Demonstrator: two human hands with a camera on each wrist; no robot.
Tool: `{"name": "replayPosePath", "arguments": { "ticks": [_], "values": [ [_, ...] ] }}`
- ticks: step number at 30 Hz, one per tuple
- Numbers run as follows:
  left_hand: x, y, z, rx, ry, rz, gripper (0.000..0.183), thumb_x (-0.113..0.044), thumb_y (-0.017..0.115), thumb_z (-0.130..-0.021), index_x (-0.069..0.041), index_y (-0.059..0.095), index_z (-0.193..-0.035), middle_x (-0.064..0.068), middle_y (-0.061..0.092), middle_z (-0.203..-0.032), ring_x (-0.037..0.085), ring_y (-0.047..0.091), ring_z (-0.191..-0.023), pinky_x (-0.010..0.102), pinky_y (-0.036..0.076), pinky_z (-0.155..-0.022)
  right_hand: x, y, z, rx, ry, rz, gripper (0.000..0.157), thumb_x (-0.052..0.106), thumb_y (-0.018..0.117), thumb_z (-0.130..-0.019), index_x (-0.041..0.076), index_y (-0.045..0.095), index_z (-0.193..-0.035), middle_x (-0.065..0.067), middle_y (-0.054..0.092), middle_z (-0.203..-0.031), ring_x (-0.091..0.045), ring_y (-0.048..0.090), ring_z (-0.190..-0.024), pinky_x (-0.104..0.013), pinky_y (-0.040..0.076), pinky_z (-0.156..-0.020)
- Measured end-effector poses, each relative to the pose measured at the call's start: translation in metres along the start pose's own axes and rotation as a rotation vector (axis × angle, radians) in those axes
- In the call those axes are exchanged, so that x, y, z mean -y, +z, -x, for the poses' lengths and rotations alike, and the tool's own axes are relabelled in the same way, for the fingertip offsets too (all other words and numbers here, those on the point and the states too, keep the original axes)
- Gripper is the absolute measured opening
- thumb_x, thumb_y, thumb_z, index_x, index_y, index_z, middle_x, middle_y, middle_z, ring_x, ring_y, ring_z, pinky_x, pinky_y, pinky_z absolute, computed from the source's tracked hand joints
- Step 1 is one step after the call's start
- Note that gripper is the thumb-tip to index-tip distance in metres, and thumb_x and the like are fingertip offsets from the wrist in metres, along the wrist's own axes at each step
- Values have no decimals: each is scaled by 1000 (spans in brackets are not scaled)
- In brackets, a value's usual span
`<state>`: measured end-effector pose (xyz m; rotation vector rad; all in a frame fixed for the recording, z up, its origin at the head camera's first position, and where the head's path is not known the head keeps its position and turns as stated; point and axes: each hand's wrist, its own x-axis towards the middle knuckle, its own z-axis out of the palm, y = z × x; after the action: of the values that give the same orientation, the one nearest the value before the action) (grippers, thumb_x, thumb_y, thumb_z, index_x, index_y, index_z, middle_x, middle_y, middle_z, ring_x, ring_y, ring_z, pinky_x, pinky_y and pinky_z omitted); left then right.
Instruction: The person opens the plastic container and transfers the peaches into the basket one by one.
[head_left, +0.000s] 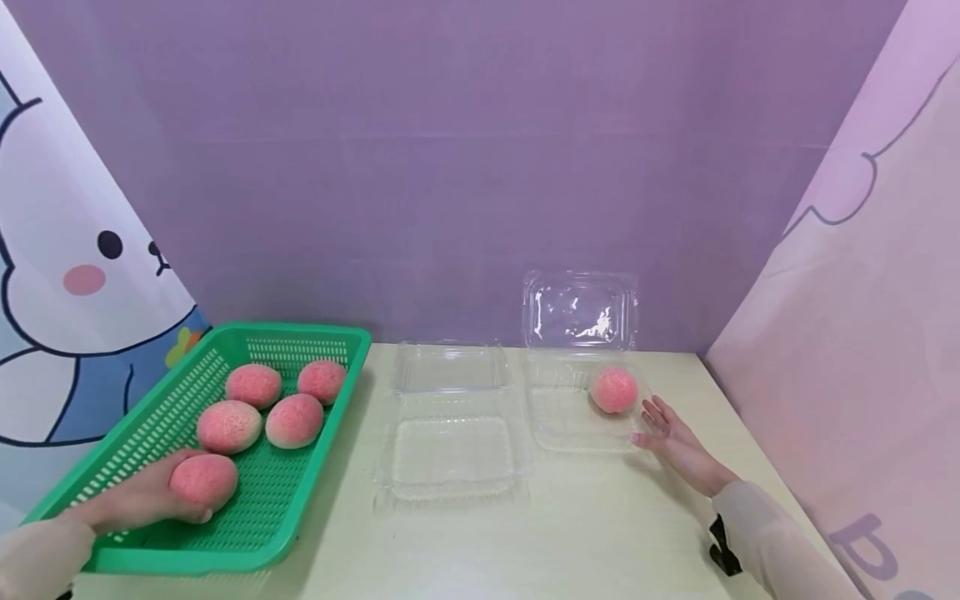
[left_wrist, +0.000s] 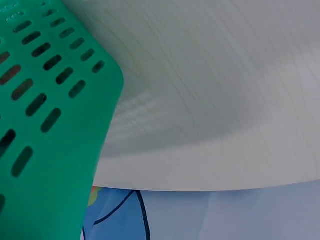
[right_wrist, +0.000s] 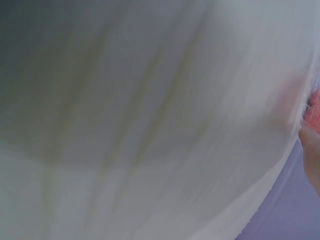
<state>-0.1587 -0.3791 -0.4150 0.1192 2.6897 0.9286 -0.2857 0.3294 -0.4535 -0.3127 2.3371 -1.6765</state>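
In the head view my left hand reaches into a green plastic basket, its thumb and fingers around a pink peach. Several other pink peaches lie deeper in the basket. My right hand is at the right side of an open clear clamshell box, fingers spread, holding nothing. Inside that box, towards its right, sits one peach. The right wrist view catches just a fingertip near a bit of pink peach. The left wrist view shows the basket's wall, not the hand.
Left of the box with the peach, a second clear clamshell box lies open on the pale table. The first box's lid stands up at the back. A purple cloth hangs behind, with printed cloths on both sides.
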Motion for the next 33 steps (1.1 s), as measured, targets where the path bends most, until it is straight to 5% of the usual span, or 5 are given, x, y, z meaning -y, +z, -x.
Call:
{"name": "replayPosePath", "arguments": {
  "ticks": [9,16,33],
  "values": [
    [-5,1,2,-28,-29,-40,87,-26,72,-76,18,22,-132,37,41,-124,40,52,-105,49,49,-78,1,1,0,5,-14,-7,95,18,58,-89,5,-18,-143,-21,-8,-151,-42,-3,-138,-58,11,-108],
    [-8,1,3,-42,-41,-26,85,-23,74,-73,17,26,-130,31,48,-120,31,54,-101,38,49,-75,2,0,-1,7,-12,3,95,18,58,-89,5,-19,-143,-21,-8,-152,-42,-3,-138,-58,11,-108],
    [-3,0,0,-51,-28,-24,85,-25,73,-75,18,25,-130,32,48,-120,28,55,-98,34,48,-73,-1,0,-1,4,-5,-2,94,18,57,-89,4,-18,-143,-20,-8,-152,-41,-2,-138,-58,10,-108]
  ]
}}
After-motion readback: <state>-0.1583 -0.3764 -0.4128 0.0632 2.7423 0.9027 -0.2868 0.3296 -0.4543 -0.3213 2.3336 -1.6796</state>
